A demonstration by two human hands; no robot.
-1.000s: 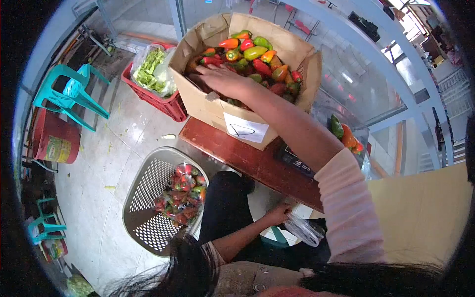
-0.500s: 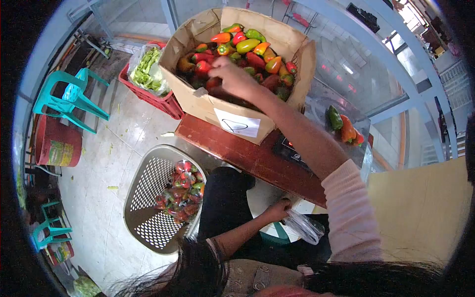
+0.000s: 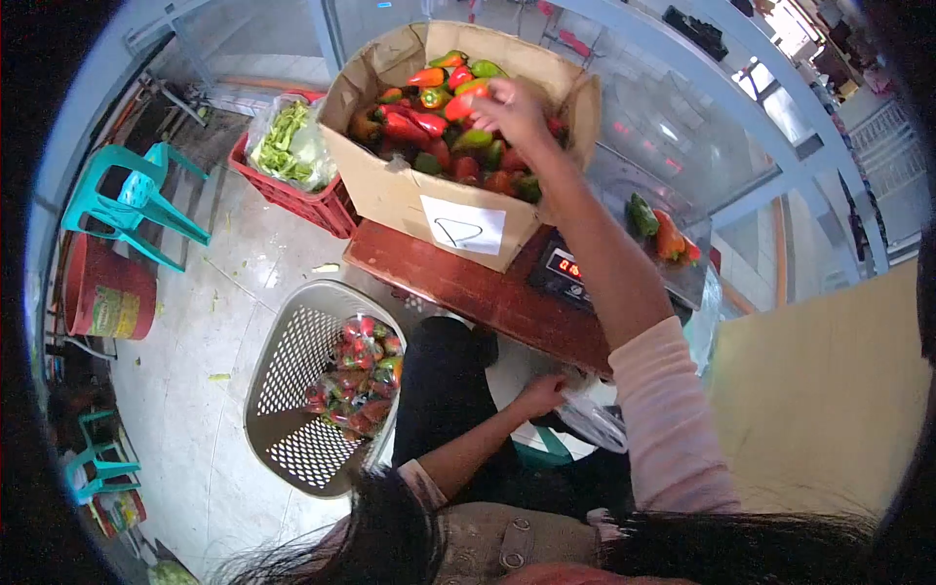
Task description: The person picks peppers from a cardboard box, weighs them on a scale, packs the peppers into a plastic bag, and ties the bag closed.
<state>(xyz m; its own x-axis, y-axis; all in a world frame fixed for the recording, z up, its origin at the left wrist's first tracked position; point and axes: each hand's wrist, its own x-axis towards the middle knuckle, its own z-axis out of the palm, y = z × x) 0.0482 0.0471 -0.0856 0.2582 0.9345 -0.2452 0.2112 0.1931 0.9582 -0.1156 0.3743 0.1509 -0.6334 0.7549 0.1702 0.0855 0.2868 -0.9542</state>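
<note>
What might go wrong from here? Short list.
1. The right hand has the red pepper only at its fingertips, so it could slip back into the cardboard box.
2. The right forearm crosses beside the scale's red display, hiding part of it; the reading might be misread.
3. The left hand grips the clear plastic near one end; the loose end might snag.

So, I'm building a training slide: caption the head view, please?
Right hand over peppers in a cardboard box, left hand holding clear plastic.
</note>
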